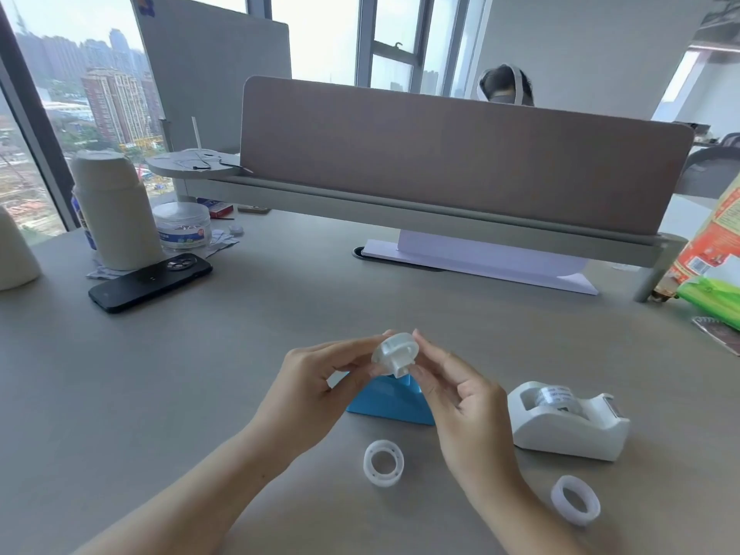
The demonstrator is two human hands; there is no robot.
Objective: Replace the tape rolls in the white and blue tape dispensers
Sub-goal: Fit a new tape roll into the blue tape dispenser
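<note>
Both hands hold a white tape roll on its plastic spindle (pixel 396 352) above the desk; my left hand (pixel 320 378) pinches its left side and my right hand (pixel 456 390) its right side. Just behind and below it stands the blue tape dispenser (pixel 390 404), partly hidden by my hands. The white tape dispenser (pixel 568 420) sits to the right with a roll inside it. A white plastic ring (pixel 383 462) lies flat on the desk in front of the blue dispenser. A loose tape roll (pixel 575 500) lies near the white dispenser's front.
A black phone (pixel 150 282), a cream flask (pixel 116 210) and a clear tub (pixel 182 226) stand at the far left. A grey desk divider (pixel 460 154) crosses the back, with a person behind it. Bright packages (pixel 712 266) sit at the right edge.
</note>
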